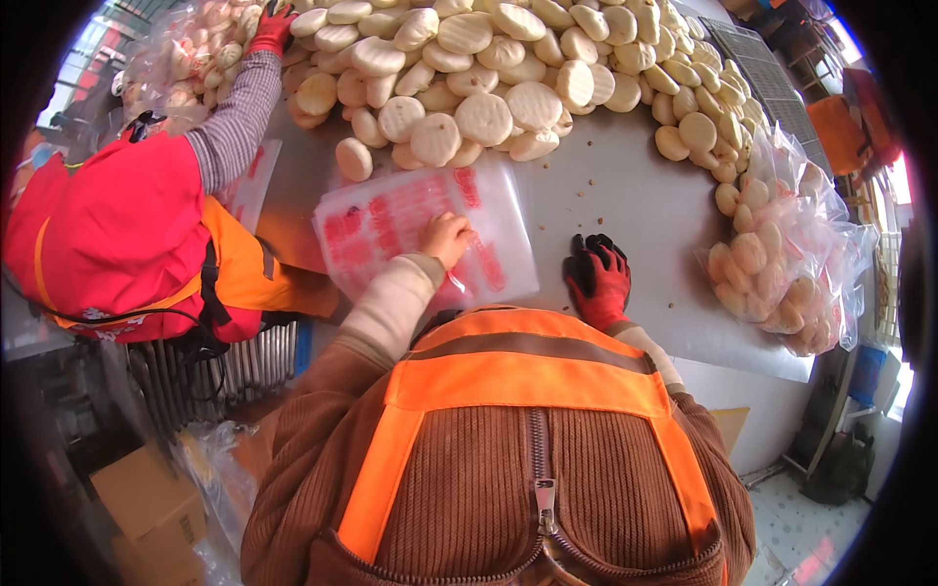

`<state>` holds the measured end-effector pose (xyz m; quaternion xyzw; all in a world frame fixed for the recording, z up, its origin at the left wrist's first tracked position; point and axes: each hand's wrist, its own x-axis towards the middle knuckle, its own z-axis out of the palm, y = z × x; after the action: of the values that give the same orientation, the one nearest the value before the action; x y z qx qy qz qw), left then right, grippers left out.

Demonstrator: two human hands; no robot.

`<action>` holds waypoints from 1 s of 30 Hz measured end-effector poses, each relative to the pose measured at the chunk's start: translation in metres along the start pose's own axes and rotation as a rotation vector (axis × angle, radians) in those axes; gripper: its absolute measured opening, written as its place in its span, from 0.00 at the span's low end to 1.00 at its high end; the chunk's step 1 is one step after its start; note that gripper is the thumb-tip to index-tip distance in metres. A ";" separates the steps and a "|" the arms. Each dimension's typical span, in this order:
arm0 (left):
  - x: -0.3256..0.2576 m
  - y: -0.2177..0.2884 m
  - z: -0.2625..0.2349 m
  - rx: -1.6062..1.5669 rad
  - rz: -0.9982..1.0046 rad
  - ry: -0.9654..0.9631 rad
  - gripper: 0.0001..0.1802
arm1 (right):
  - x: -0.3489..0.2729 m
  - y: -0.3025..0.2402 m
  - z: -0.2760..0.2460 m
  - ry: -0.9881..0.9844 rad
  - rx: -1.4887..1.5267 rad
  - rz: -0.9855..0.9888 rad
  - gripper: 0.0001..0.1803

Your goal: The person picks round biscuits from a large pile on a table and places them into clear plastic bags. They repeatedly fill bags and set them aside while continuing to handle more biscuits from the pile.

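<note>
A stack of clear plastic bags with red print [357, 230] lies flat on the metal table in front of me. My left hand [447, 240], bare, is over the stack with its fingers curled together, pinching the film of a top bag. My right hand [598, 278] wears a red and black glove. It rests on the table right of the stack, fingers stretched forward and holding nothing. Beyond both hands is a large heap of pale, flat round breads [484, 119], some with grill lines.
Filled clear bags of breads [782, 264] stand at the table's right edge. At the left, a co-worker in a red vest [117, 230] reaches a red-gloved hand [272, 29] toward other bagged breads [186, 63]. Crumbs dot the metal table [645, 210]. Cardboard boxes [147, 493] stand low at left.
</note>
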<state>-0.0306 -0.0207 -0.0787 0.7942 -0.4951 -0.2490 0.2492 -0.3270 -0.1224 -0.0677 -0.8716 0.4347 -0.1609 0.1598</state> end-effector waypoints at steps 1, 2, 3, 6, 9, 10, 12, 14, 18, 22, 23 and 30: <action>-0.003 -0.009 -0.011 -0.261 0.001 -0.011 0.11 | 0.006 -0.004 -0.001 0.007 0.056 0.040 0.28; -0.005 -0.016 -0.022 -0.507 -0.037 -0.018 0.10 | 0.012 -0.009 -0.004 -0.017 0.099 0.114 0.28; -0.014 -0.022 -0.032 -0.561 0.041 0.008 0.05 | 0.023 -0.017 -0.006 0.015 0.181 0.092 0.29; -0.034 -0.025 -0.049 -0.516 0.019 0.000 0.05 | 0.057 -0.046 -0.020 -0.019 0.629 -0.232 0.34; -0.041 -0.009 -0.037 -0.501 -0.051 0.096 0.04 | 0.096 -0.081 -0.018 -0.221 0.669 -0.149 0.37; -0.040 -0.003 -0.029 -0.498 -0.072 0.134 0.05 | 0.104 -0.090 -0.014 -0.240 0.659 -0.154 0.36; -0.039 0.007 -0.008 0.011 0.230 0.332 0.16 | 0.110 -0.100 -0.003 -0.200 0.540 -0.065 0.35; -0.040 0.008 0.008 0.447 0.262 0.220 0.21 | 0.102 -0.101 0.009 -0.172 0.500 -0.050 0.34; -0.028 -0.014 0.006 0.317 0.178 0.099 0.17 | 0.073 -0.086 0.023 -0.145 0.635 -0.022 0.29; -0.034 -0.033 -0.038 -0.529 0.008 -0.144 0.11 | 0.064 -0.079 0.012 -0.173 0.825 -0.009 0.25; -0.043 -0.034 -0.053 -0.536 0.023 -0.173 0.10 | 0.067 -0.082 0.005 -0.219 0.886 -0.016 0.25; -0.094 0.016 -0.085 -0.059 0.229 0.277 0.06 | 0.109 -0.135 -0.033 -0.949 1.338 0.288 0.32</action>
<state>-0.0224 0.0712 0.0095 0.7517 -0.5359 -0.1217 0.3646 -0.1833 -0.1385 0.0339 -0.5036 0.2411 0.0210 0.8294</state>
